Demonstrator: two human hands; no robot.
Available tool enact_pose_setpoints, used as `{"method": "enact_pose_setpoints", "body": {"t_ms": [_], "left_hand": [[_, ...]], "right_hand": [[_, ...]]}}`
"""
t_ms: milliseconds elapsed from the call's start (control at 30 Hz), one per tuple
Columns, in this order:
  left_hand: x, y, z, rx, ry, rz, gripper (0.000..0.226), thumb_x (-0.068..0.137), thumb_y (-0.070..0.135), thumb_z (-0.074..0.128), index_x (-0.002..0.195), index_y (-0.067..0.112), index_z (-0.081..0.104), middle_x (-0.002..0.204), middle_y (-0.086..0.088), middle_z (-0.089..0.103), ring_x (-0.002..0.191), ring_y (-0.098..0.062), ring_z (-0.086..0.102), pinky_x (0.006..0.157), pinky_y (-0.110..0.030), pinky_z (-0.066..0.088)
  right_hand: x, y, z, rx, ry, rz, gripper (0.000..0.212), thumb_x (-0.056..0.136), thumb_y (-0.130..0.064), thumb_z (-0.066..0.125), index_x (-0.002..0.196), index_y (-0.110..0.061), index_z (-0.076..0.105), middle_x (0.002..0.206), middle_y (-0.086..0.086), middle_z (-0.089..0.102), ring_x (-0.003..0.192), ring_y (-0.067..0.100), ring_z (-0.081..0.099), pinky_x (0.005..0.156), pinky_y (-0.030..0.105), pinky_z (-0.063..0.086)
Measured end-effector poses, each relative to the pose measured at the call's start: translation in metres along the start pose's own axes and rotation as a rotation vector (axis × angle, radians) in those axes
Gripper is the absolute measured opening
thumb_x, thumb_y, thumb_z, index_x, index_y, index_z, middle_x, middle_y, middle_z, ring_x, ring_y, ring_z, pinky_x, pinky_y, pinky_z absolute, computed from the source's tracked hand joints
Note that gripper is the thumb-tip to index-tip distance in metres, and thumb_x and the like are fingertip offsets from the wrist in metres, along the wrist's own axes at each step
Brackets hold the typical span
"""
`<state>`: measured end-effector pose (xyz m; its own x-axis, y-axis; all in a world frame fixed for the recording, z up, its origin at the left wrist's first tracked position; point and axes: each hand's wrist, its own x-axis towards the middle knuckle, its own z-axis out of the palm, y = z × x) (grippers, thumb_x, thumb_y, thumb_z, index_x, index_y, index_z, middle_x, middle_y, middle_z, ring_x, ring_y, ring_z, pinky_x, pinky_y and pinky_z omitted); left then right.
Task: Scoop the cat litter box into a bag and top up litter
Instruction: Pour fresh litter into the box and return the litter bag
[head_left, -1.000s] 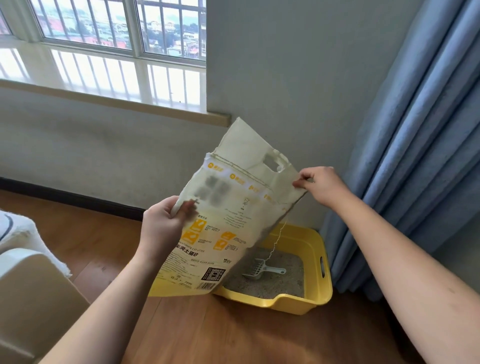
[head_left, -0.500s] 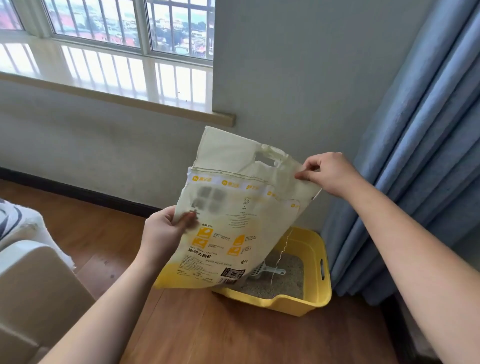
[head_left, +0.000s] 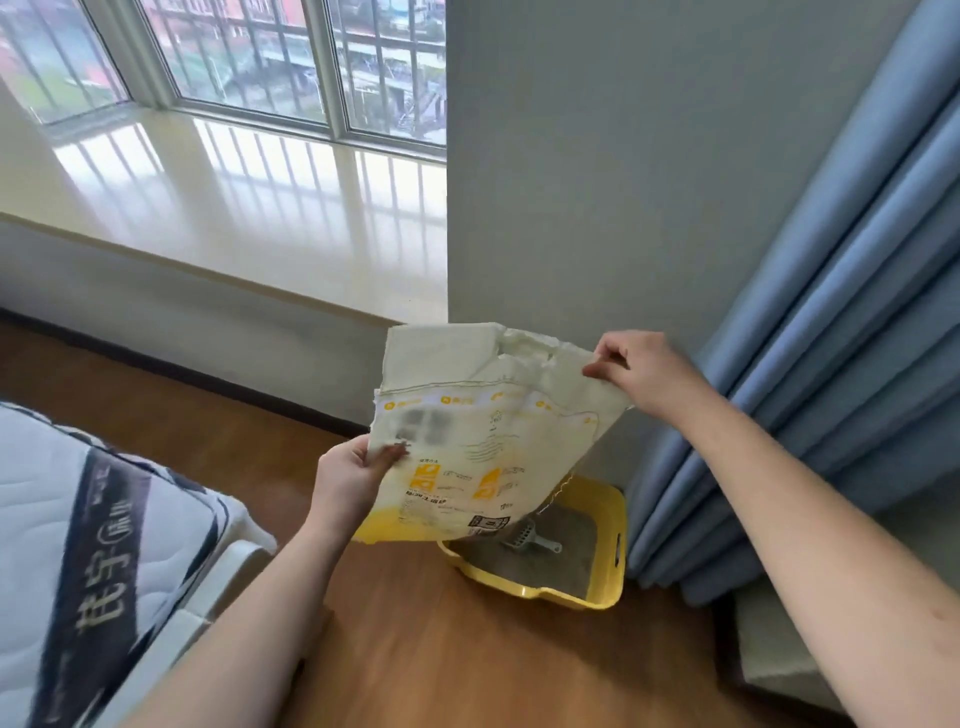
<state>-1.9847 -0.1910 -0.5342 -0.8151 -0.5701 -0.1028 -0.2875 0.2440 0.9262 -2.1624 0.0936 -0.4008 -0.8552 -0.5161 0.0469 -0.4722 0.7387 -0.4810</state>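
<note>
A cream and yellow litter bag (head_left: 483, 431) hangs flat and limp in the air in front of me. My left hand (head_left: 353, 473) pinches its left edge. My right hand (head_left: 639, 371) pinches its top right corner near the cut-out handle. Below and behind the bag, a yellow litter box (head_left: 615, 561) sits on the wooden floor against the wall. It holds grey litter (head_left: 576, 561), and a pale grey scoop (head_left: 530, 538) lies on top. The bag hides the left part of the box.
Blue curtains (head_left: 831, 338) hang to the floor right of the box. A wide window sill (head_left: 249, 218) runs along the back left. A white quilted mattress (head_left: 88, 545) on its frame fills the lower left. Wooden floor (head_left: 467, 649) lies between them.
The view has pulled back and up, so the sill and mattress show more. The bag has tilted flatter, with my right hand holding its top corner further right.
</note>
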Motion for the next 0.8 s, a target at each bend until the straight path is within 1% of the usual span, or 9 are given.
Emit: {"method": "enact_pose_setpoints", "body": {"t_ms": [100,200,300,400,533,633,700,733,800], "left_hand": [[-0.016,0.060,-0.029,0.071,-0.020,-0.036,0.019,0.083,0.037,0.076,0.070,0.024,0.072,0.069,-0.005,0.072,0.075,-0.034,0.066,0.064,-0.046,0.052],[-0.026,0.120,-0.052,0.086,-0.019,-0.084,0.016,0.084,0.034,0.076,0.070,0.026,0.074,0.070,-0.002,0.073,0.075,-0.030,0.069,0.065,-0.045,0.053],[-0.028,0.175,-0.076,0.096,-0.006,-0.113,0.016,0.083,0.033,0.076,0.072,0.021,0.076,0.072,-0.001,0.074,0.076,-0.029,0.070,0.069,-0.046,0.054],[-0.037,0.232,-0.101,0.102,0.003,-0.113,0.012,0.083,0.028,0.077,0.076,0.019,0.077,0.074,0.003,0.076,0.074,-0.020,0.072,0.071,-0.045,0.058],[-0.048,0.302,-0.139,0.122,0.081,-0.013,0.008,0.078,0.019,0.082,0.076,0.024,0.076,0.074,0.015,0.075,0.073,-0.006,0.070,0.066,-0.025,0.053],[-0.072,0.339,-0.166,0.111,0.134,0.059,0.011,0.076,0.018,0.084,0.081,0.024,0.076,0.077,0.017,0.075,0.075,-0.001,0.070,0.071,-0.024,0.054],[-0.091,0.357,-0.182,0.128,0.191,0.115,0.016,0.075,0.020,0.085,0.081,0.030,0.073,0.074,0.021,0.073,0.069,0.004,0.067,0.067,-0.019,0.050],[-0.099,0.364,-0.189,0.153,0.222,0.160,0.018,0.075,0.023,0.085,0.085,0.031,0.072,0.076,0.019,0.073,0.069,0.004,0.065,0.065,-0.017,0.050],[-0.116,0.376,-0.203,0.181,0.254,0.240,0.033,0.075,0.028,0.085,0.102,0.034,0.067,0.089,0.012,0.072,0.082,-0.001,0.066,0.072,-0.016,0.051]], "right_hand": [[-0.001,-0.041,-0.055,-0.012,-0.007,-0.032,0.028,0.089,-0.036,0.063,0.077,-0.010,0.059,0.069,-0.002,0.056,0.068,0.021,0.052,0.061,0.033,0.039],[0.002,-0.075,-0.108,-0.047,-0.011,-0.060,0.022,0.090,-0.035,0.061,0.080,-0.016,0.061,0.072,-0.007,0.055,0.071,0.018,0.052,0.062,0.032,0.038],[0.010,-0.104,-0.160,-0.006,0.021,-0.102,0.015,0.089,-0.034,0.063,0.081,-0.021,0.065,0.074,-0.011,0.057,0.074,0.017,0.055,0.064,0.030,0.041],[0.015,-0.134,-0.208,0.009,0.030,-0.147,0.015,0.087,-0.035,0.065,0.078,-0.023,0.066,0.067,-0.016,0.053,0.070,0.013,0.054,0.061,0.027,0.036],[0.014,-0.169,-0.248,-0.035,0.048,-0.236,0.016,0.087,-0.038,0.065,0.081,-0.023,0.067,0.064,-0.020,0.050,0.069,0.011,0.052,0.060,0.025,0.033],[0.005,-0.193,-0.263,-0.023,0.112,-0.309,0.018,0.085,-0.039,0.066,0.078,-0.023,0.066,0.068,-0.014,0.058,0.067,0.014,0.055,0.058,0.026,0.036],[0.000,-0.208,-0.268,-0.041,0.151,-0.368,0.021,0.086,-0.041,0.065,0.077,-0.021,0.065,0.069,-0.012,0.058,0.065,0.017,0.055,0.058,0.027,0.036],[-0.001,-0.215,-0.268,-0.056,0.170,-0.406,0.023,0.086,-0.041,0.065,0.076,-0.021,0.064,0.069,-0.012,0.058,0.064,0.019,0.054,0.058,0.027,0.036],[-0.002,-0.228,-0.264,-0.076,0.199,-0.475,0.024,0.085,-0.042,0.065,0.075,-0.020,0.063,0.070,-0.010,0.060,0.063,0.021,0.054,0.058,0.027,0.036]]}}
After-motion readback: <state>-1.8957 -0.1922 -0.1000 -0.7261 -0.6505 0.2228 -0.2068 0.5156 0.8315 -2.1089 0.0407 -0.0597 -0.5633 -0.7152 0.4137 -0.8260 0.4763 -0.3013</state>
